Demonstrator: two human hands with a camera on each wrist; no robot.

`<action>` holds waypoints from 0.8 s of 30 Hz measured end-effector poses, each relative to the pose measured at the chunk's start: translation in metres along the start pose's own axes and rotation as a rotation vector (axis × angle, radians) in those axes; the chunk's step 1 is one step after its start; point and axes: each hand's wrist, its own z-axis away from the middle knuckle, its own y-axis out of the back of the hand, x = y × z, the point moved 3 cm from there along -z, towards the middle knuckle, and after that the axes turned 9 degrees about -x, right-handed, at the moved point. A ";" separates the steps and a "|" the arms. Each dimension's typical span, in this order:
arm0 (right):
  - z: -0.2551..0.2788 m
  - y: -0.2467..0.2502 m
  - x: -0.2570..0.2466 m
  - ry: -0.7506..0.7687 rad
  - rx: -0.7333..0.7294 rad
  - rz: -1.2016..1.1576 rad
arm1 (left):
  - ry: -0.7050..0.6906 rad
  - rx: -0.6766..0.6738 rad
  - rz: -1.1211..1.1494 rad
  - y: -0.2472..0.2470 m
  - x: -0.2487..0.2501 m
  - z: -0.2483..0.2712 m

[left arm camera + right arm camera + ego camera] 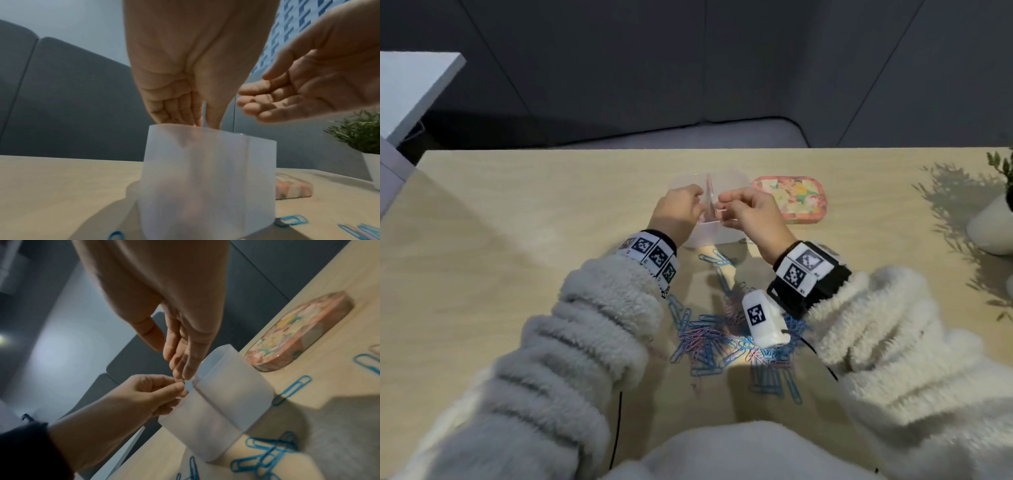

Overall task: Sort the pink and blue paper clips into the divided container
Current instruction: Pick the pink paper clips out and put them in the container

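A frosted, translucent divided container (709,236) (205,178) (222,402) stands mid-table, with pink showing in its left half. My left hand (685,209) (197,120) (179,388) is over the left compartment, fingertips pinched at the rim on something small, apparently a pink clip that the fingers mostly hide. My right hand (736,209) (252,100) (180,373) hovers beside it, fingers relaxed, tips nearly touching the left fingertips, and holds nothing I can see. The mixed pile of pink and blue clips (722,342) lies nearer to me, between my forearms.
A pink floral tin (789,200) (298,332) lies just right of the container. A potted plant (993,226) (362,134) stands at the right table edge. Loose blue clips (265,456) (294,218) lie around the container's base.
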 end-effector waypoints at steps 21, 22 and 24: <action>0.048 -0.080 0.090 0.162 -0.656 1.429 | 0.409 0.098 0.043 -0.066 -0.087 0.163; 0.046 -0.080 0.089 0.168 -0.627 1.472 | 0.431 0.102 0.062 -0.068 -0.086 0.162; 0.044 -0.083 0.087 0.191 -0.627 1.485 | 0.441 0.077 0.127 -0.072 -0.085 0.158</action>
